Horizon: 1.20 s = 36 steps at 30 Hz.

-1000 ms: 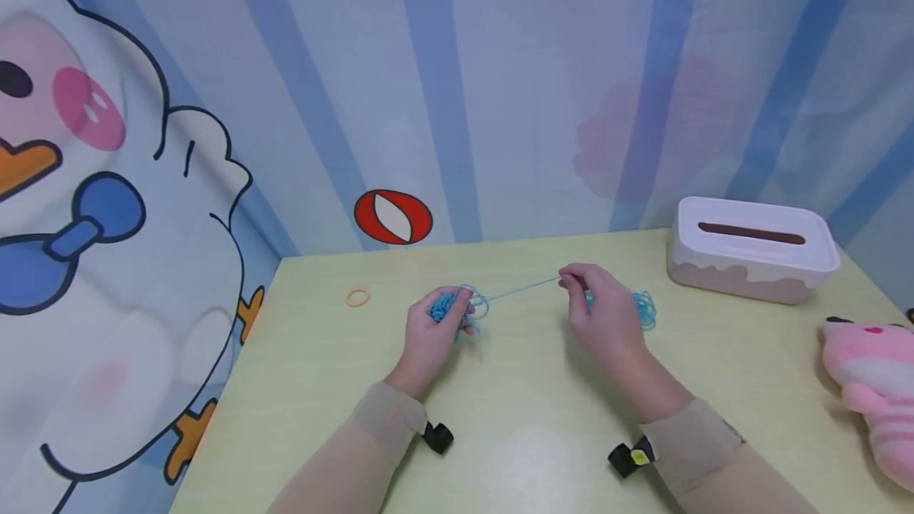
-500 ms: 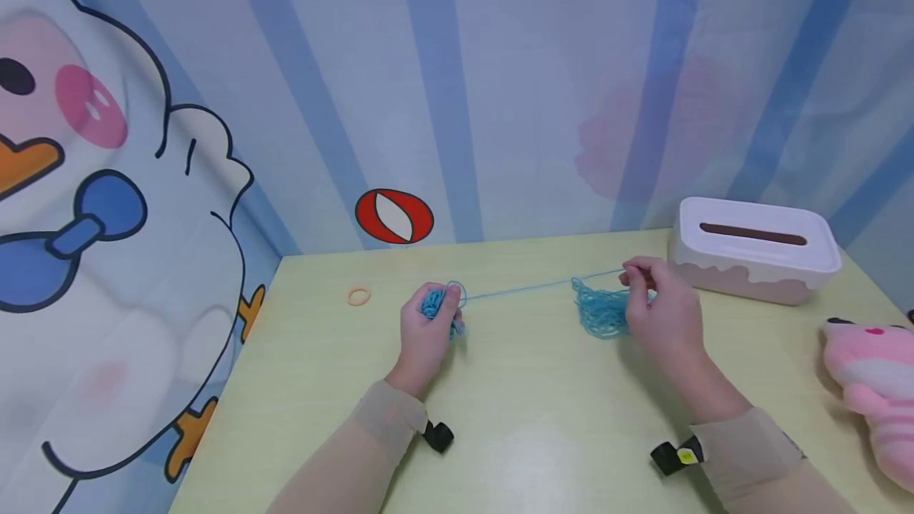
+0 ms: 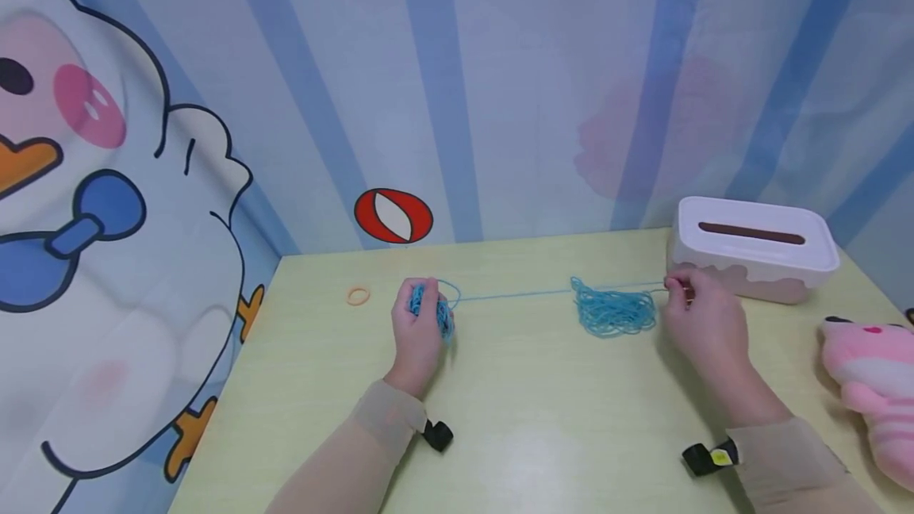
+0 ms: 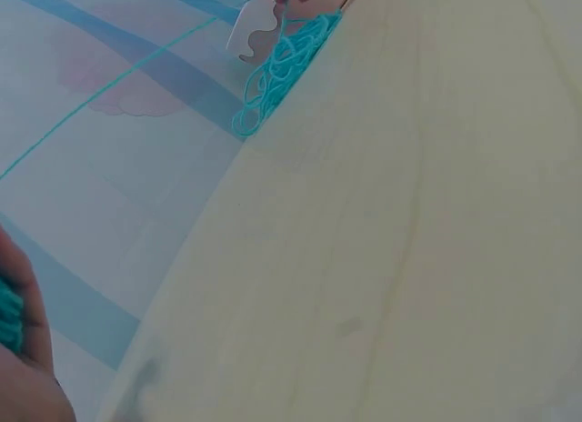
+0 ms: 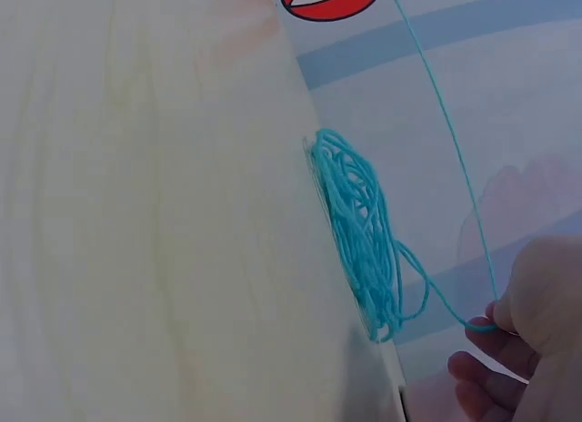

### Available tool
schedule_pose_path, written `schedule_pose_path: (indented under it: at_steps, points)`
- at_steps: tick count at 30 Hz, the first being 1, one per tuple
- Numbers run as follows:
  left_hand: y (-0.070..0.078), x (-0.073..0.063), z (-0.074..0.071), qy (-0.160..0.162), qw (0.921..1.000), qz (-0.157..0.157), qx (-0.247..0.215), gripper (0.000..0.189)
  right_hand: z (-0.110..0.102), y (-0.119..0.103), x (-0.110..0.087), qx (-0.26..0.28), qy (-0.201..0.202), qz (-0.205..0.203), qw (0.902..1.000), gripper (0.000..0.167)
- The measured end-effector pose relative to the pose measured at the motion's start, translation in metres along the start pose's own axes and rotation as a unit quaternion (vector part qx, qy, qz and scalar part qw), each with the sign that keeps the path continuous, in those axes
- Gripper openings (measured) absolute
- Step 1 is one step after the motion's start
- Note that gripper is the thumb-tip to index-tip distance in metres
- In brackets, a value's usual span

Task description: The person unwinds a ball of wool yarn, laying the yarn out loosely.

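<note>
My left hand [image 3: 414, 339] grips a tangled bunch of blue yarn [image 3: 446, 324], thumb over it, with a loose loop standing out at the top. From that bunch a single strand [image 3: 514, 294] runs taut to the right. My right hand [image 3: 707, 324] pinches the strand between thumb and fingertips, in front of the tissue box. Between the hands a looped pile of blue yarn [image 3: 614, 312] lies on the table. In the right wrist view, yarn leads from the pile [image 5: 359, 231] up to the pinching fingers [image 5: 496, 345]. The left wrist view catches only the edge of the left hand [image 4: 27, 349].
An orange ring [image 3: 358, 296] lies on the table [image 3: 500, 419] left of the left hand. A white and brown tissue box [image 3: 753, 248] stands at the back right. A pink plush toy [image 3: 871, 395] lies at the right edge. Behind the table hangs a printed cloth [image 3: 528, 101].
My right hand has moved right, past the yarn pile, drawing out a longer strand and uncovering the pile. The left hand has shifted slightly left with its bunch.
</note>
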State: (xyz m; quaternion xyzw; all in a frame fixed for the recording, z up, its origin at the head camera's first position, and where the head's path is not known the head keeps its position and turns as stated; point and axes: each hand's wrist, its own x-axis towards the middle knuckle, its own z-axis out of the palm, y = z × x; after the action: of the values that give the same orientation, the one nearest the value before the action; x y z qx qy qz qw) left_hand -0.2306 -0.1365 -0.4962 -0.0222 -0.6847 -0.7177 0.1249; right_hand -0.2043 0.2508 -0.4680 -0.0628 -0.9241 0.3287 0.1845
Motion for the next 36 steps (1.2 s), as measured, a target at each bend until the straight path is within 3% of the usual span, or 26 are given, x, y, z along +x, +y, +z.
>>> schedule_pose_path:
  at_steps: [9,12,16,20,24,33,36]
  points:
    - [-0.002,-0.001,-0.001,-0.029,0.9996,-0.002,-0.004,0.045,0.011,0.005,-0.004,-0.052,-0.097,-0.02,0.9938,0.032]
    - [-0.003,-0.002,-0.001,-0.038,0.9993,0.002,0.0,0.045,0.015,0.001,-0.009,-0.035,-0.062,-0.042,0.9966,0.026]
    - [-0.002,-0.002,-0.001,-0.043,0.999,0.008,0.005,0.035,0.02,-0.008,-0.018,0.003,-0.01,-0.11,0.9939,0.02]
    - [-0.002,0.0,-0.001,-0.052,0.9985,0.014,0.01,0.031,0.027,-0.015,-0.025,-0.025,-0.072,-0.159,0.9844,0.021]
    - [-0.002,0.0,-0.001,-0.057,0.998,0.019,0.016,0.041,0.036,-0.018,-0.026,-0.061,-0.124,-0.17,0.9758,0.024]
    - [-0.003,0.0,0.0,-0.063,0.9976,0.025,0.016,0.048,0.052,-0.023,-0.008,-0.057,-0.108,-0.161,0.9793,0.022]
    - [-0.004,0.0,0.0,-0.067,0.9973,0.025,0.018,0.05,0.06,-0.031,-0.005,-0.04,-0.067,-0.167,0.9829,0.02]
